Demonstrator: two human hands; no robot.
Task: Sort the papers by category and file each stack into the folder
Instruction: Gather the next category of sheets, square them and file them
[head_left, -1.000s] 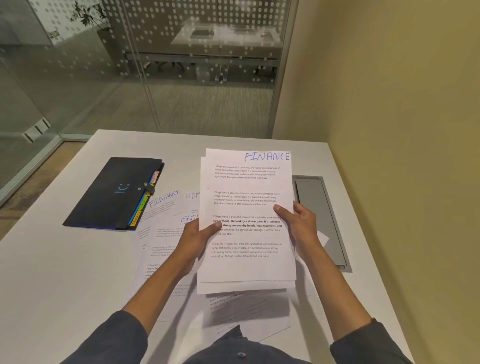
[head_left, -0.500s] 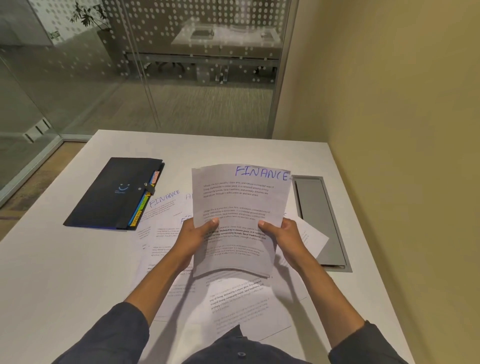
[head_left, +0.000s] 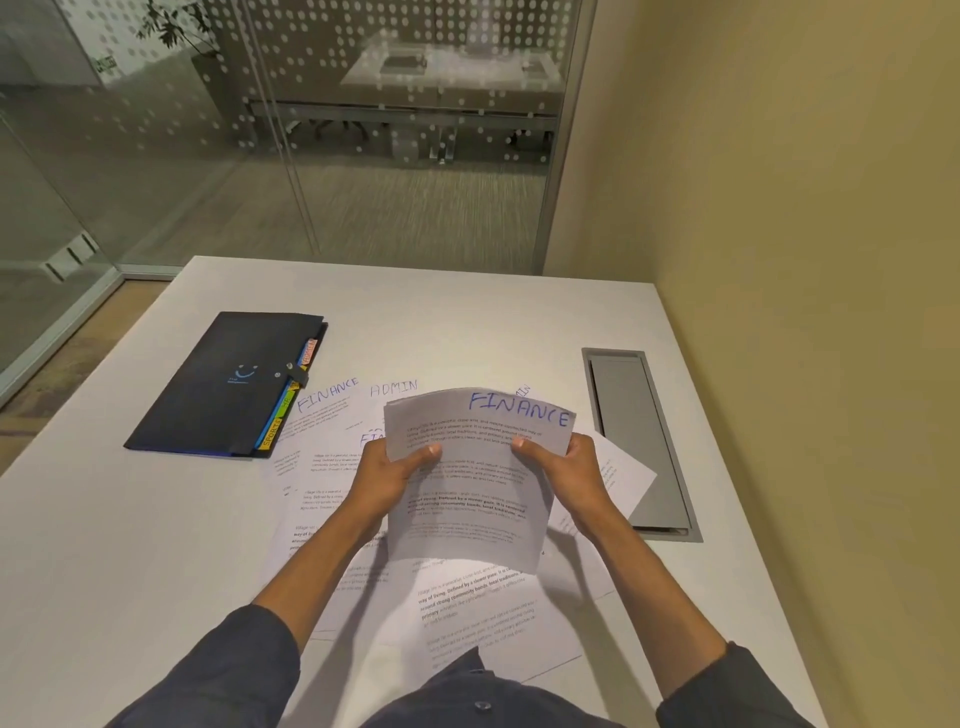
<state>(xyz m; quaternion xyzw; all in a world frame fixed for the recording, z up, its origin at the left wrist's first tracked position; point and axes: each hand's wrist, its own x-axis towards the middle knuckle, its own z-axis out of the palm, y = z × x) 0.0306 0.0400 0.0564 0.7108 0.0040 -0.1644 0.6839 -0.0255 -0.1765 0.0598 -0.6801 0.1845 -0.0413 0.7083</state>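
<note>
Nearest, at six o'clock on the bench (head_left: 104, 571), loose printed sheets (head_left: 483, 613) lie overlapping and askew. Just above them, at the centre, both hands grasp a thin stack of papers (head_left: 467, 499) headed FINANCE: the left hand (head_left: 387, 475) pinches its left edge, the right hand (head_left: 563, 475) its right edge, thumbs on the front. The stack is off the bench and bows forward at the top, so it looks light and limp. Held only at the sides it will likely sag or fan out; a pinch near the upper corners, or one hand flat underneath, should keep the edges square. The sheets look smooth and may slip against each other, and a hard squeeze would crease them.

Beyond the hands, from eleven to twelve o'clock, more sheets (head_left: 332, 415) headed FINANCE and ADMIN lie flat. At ten o'clock rests the dark folder (head_left: 228, 384), closed by a strap, coloured tabs showing along its right edge. It appears stiffer, best taken by its spine or opening edge. At two o'clock a grey hatch (head_left: 636, 441) is set into the bench.
</note>
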